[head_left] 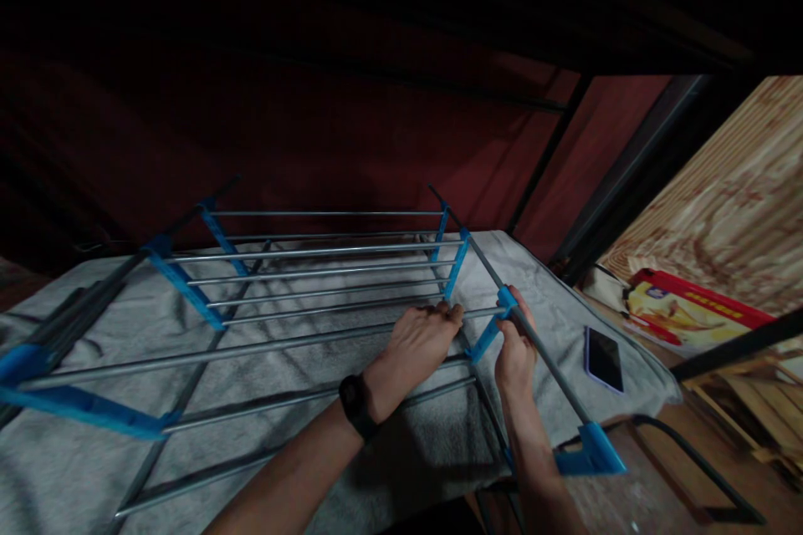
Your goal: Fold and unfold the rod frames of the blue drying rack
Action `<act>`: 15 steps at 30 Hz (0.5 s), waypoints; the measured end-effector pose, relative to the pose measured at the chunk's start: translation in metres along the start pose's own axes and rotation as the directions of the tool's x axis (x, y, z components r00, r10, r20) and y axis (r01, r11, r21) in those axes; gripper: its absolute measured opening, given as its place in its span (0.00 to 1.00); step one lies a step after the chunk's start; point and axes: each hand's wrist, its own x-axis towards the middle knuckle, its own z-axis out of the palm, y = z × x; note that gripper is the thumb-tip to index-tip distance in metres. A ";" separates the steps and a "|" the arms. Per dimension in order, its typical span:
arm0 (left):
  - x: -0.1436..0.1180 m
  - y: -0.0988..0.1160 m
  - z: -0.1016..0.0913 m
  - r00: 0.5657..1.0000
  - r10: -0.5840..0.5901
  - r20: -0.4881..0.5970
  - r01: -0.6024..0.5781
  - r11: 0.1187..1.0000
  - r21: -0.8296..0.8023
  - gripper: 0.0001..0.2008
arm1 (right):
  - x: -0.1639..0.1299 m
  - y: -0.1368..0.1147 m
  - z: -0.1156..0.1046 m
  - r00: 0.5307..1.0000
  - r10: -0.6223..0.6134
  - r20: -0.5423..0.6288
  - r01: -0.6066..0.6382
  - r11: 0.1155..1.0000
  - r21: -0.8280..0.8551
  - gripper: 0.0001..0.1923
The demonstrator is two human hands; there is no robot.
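A rack of grey metal tubes (pixel 301 252) joined by blue plastic brackets (pixel 185 284) lies across a grey blanket. My left hand (pixel 421 341), with a dark watch on the wrist, is closed over a long metal tube (pixel 263 348) near its right end. At that end, my right hand (pixel 518 351) is closed around a blue plastic bracket (pixel 488 336), beside the side pole (pixel 558 372) running through it. Some of its fingers are hidden behind the bracket and pole. Another blue bracket (pixel 593 451) sits at the pole's near end, partly behind my right forearm.
A phone (pixel 604 359) lies on the grey blanket (pixel 502 255) to the right. Past the blanket's edge are a red and yellow box (pixel 696 313) and wooden slats (pixel 753 418). Dark metal posts (pixel 552 150) and a dark red wall (pixel 351 142) stand behind.
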 end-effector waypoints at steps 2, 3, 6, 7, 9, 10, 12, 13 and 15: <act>-0.002 0.000 0.003 1.000 0.002 -0.007 -0.002 1.000 0.013 0.21 | -0.001 -0.002 0.001 1.000 -0.001 0.000 0.001 1.000 0.002 0.29; -0.002 0.000 0.003 1.000 0.003 -0.013 -0.003 1.000 0.017 0.21 | -0.002 -0.002 0.002 1.000 0.002 -0.006 -0.002 1.000 0.006 0.29; -0.001 0.002 0.000 1.000 0.000 -0.028 0.000 1.000 0.003 0.20 | -0.002 -0.004 0.005 1.000 0.024 -0.020 -0.023 1.000 0.017 0.29; 0.000 0.002 -0.002 1.000 -0.003 -0.018 0.003 1.000 -0.010 0.20 | -0.002 -0.004 0.005 0.999 0.031 -0.027 -0.031 0.999 0.016 0.29; 0.003 0.003 -0.006 1.000 -0.008 0.002 0.009 1.000 -0.026 0.19 | -0.002 -0.004 0.005 0.999 0.032 -0.037 -0.032 0.999 0.004 0.28; 0.005 0.004 -0.008 1.000 -0.014 0.012 0.014 1.000 -0.024 0.19 | -0.001 -0.004 0.005 0.999 0.021 -0.030 -0.021 1.000 -0.008 0.28; 0.007 0.007 -0.012 0.999 -0.023 0.022 0.023 1.000 -0.004 0.19 | -0.001 -0.003 0.002 1.000 -0.023 0.006 0.023 1.000 -0.021 0.27; 0.008 0.009 -0.015 1.000 -0.025 0.012 0.025 1.000 0.012 0.19 | -0.002 -0.002 0.000 0.999 -0.040 0.030 0.041 0.999 -0.017 0.28; 0.003 0.014 -0.023 0.999 0.010 -0.036 -0.009 1.000 0.028 0.19 | -0.003 0.000 -0.002 0.997 -0.038 0.074 0.036 0.999 0.023 0.30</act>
